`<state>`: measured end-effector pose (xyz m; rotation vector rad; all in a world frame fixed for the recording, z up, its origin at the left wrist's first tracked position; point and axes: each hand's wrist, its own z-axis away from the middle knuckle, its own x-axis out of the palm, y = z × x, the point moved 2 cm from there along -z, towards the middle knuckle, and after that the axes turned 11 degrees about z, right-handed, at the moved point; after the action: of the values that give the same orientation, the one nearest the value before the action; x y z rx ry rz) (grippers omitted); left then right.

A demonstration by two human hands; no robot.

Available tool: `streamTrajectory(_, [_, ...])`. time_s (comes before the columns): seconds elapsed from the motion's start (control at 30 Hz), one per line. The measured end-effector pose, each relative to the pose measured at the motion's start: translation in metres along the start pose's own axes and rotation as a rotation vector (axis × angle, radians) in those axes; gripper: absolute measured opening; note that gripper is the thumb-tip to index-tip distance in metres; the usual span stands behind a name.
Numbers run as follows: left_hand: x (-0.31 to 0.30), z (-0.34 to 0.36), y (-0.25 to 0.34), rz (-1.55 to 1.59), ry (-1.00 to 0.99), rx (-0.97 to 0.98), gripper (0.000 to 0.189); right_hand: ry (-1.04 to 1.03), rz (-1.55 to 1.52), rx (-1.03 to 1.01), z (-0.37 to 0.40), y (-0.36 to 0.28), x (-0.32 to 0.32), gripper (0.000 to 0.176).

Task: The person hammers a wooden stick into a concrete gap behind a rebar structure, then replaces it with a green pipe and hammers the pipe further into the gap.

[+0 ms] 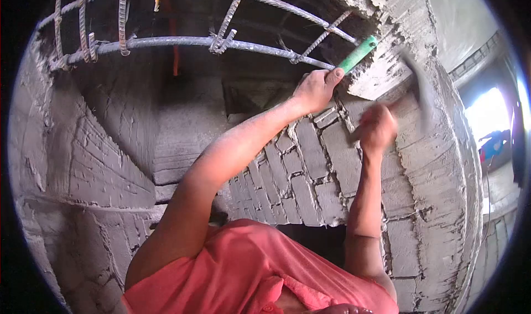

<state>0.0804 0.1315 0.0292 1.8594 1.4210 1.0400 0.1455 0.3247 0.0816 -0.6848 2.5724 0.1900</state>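
Note:
My left hand [321, 90] is closed around a green bar-like piece [358, 54] with a small dark hole near its far end. Its kind cannot be made out, and its lower part is hidden in the hand. That piece lies against or just in front of the rough concrete edge [370, 79]; touching cannot be told. To the right, my right hand [379, 127] is wrapped round the handle of a hammer [423, 90]. Both the hand and the dark hammer head are smeared by motion. The hammer head is apart from the green piece.
Ribbed steel bars [182, 41] tied into a cage cross the top. Brick wall [310, 148] shows between the arms. On the right stand a rough plastered column [431, 165] and a bright window opening [489, 112]. A grey block surface [105, 153] lies left.

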Motion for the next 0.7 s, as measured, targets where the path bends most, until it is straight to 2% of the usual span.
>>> streamTrajectory(0.03, [0.000,0.002,0.006,0.050,-0.011,-0.127,0.071,-0.259,-0.306,0.442,-0.014,-0.021,0.004,0.043])
streamTrajectory(0.1, [-0.002,0.002,0.005,0.027,0.009,-0.121,0.069,-0.198,-0.329,0.508,-0.007,-0.023,-0.002,0.037])
streamTrajectory(0.17, [-0.002,0.001,0.010,-0.176,0.116,0.214,0.066,-0.039,-0.442,0.474,0.005,-0.019,-0.012,0.033])
streamTrajectory(0.2, [0.002,0.004,0.010,-0.235,0.135,0.191,0.063,0.036,-0.541,0.356,0.006,-0.020,-0.021,0.033])
streamTrajectory(0.23, [0.004,0.007,0.013,-0.261,0.102,0.169,0.061,0.109,-0.779,0.415,-0.002,-0.036,-0.036,0.032])
streamTrajectory(0.27, [0.006,0.008,0.010,-0.277,0.103,0.152,0.059,0.145,-0.906,0.243,-0.006,-0.041,-0.046,0.053])
streamTrajectory(0.3, [0.008,0.008,0.008,-0.289,0.097,0.138,0.058,0.236,-0.816,0.080,-0.014,-0.060,-0.058,0.057])
streamTrajectory(0.37, [0.009,0.005,0.004,-0.272,0.097,0.165,0.057,0.214,-0.948,-0.250,-0.019,-0.062,-0.075,0.062])
streamTrajectory(0.43, [0.009,0.004,0.005,-0.271,0.106,0.196,0.056,0.428,-0.925,-0.287,-0.018,-0.074,-0.054,0.062])
streamTrajectory(0.47, [0.008,0.004,0.006,-0.268,0.086,0.184,0.058,0.372,-0.540,-0.106,-0.014,-0.057,-0.041,0.063])
streamTrajectory(0.5, [0.006,0.004,0.008,-0.268,0.071,0.176,0.060,0.254,-0.231,-0.154,-0.003,-0.029,-0.011,0.064])
streamTrajectory(0.53, [0.005,0.003,0.011,-0.278,0.067,0.187,0.064,-0.152,-0.087,0.096,-0.006,-0.018,0.004,0.056])
streamTrajectory(0.57, [0.006,0.009,0.011,-0.285,0.065,0.184,0.064,-0.205,-0.423,0.447,0.004,-0.011,0.010,0.051])
streamTrajectory(0.63, [0.007,0.006,0.017,-0.294,0.068,0.123,0.068,-0.077,-0.240,0.380,0.006,-0.006,-0.007,0.050])
streamTrajectory(0.67, [0.006,0.006,0.018,-0.301,0.075,0.113,0.066,0.077,-0.508,0.423,0.003,-0.022,-0.020,0.050])
streamTrajectory(0.7, [0.006,0.009,0.017,-0.307,0.070,0.104,0.066,0.172,-0.567,0.292,-0.003,-0.031,-0.039,0.050])
